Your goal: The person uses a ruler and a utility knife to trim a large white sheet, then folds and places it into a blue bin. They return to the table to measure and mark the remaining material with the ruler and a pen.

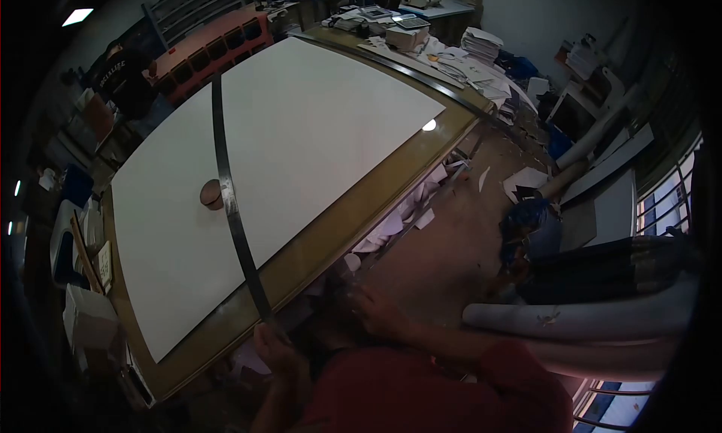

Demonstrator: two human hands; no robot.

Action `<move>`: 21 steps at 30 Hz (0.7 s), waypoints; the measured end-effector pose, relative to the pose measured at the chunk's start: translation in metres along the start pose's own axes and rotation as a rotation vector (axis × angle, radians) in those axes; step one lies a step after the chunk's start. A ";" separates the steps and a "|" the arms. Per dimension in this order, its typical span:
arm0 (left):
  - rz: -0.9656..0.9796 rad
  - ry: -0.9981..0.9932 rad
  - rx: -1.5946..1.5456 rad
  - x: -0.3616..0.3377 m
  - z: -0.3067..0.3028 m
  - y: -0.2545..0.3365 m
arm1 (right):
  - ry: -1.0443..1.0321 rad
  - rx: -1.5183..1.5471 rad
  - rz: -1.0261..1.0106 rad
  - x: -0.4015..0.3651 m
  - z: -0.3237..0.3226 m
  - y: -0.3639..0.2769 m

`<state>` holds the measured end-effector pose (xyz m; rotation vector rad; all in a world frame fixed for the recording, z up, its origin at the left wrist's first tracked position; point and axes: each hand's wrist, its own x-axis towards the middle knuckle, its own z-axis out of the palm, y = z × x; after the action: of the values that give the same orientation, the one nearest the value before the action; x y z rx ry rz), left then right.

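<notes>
A large white sheet (323,125) covers most of a big brown-topped table (331,237). Across it lies a long dark flat straightedge (220,143), its near end jutting past the table's edge. My left hand (277,349) is closed around that near end. Beside the straightedge, on the sheet, sits a round brownish block-like object (212,195) whose kind I cannot make out. My right hand (374,311) is off the table near its front edge, in shadow. Its fingers are too dim to show whether they hold anything.
Another long metal strip (421,77) lies along the table's right side, near stacked papers (481,44). Crumpled paper (383,230) fills a shelf below the tabletop. Large rolls (587,320) lie at right. A person in dark clothes (124,80) is at far left.
</notes>
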<state>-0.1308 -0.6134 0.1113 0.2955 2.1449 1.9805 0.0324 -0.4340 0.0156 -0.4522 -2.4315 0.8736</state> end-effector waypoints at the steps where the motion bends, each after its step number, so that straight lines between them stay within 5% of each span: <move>1: 0.003 -0.009 -0.004 -0.002 0.014 -0.001 | -0.002 0.015 0.069 -0.008 -0.014 0.017; 4: -0.014 -0.270 -0.077 0.005 0.050 -0.026 | 0.087 -0.006 0.159 -0.007 -0.056 0.036; 6: 0.600 -0.207 0.496 0.012 0.085 -0.044 | 0.181 -0.048 0.178 0.005 -0.085 0.038; 7: 0.607 -0.219 0.494 0.010 0.100 -0.044 | 0.182 0.027 0.260 0.012 -0.094 0.037; 9: -0.041 -0.432 -0.084 -0.007 0.153 -0.018 | 0.191 0.098 0.349 0.031 -0.106 0.042; 11: -0.023 -0.539 -0.082 -0.014 0.197 -0.018 | 0.339 0.615 0.372 0.059 -0.119 0.054; 14: -0.117 -0.719 -0.184 -0.027 0.267 -0.020 | 0.332 0.685 0.552 0.103 -0.164 0.068; 15: -0.121 -0.714 -0.200 -0.030 0.288 -0.024 | 0.323 0.671 0.550 0.116 -0.178 0.074; 17: 0.222 -0.835 -0.051 -0.028 0.330 -0.033 | 0.326 0.555 0.727 0.141 -0.206 0.093; 21: 0.263 -0.959 0.041 0.002 0.414 -0.028 | 0.544 0.273 0.691 0.166 -0.219 0.174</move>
<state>-0.0147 -0.2201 0.0513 1.2780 1.5416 1.4132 0.0449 -0.1212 0.1040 -1.2740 -1.6279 1.1446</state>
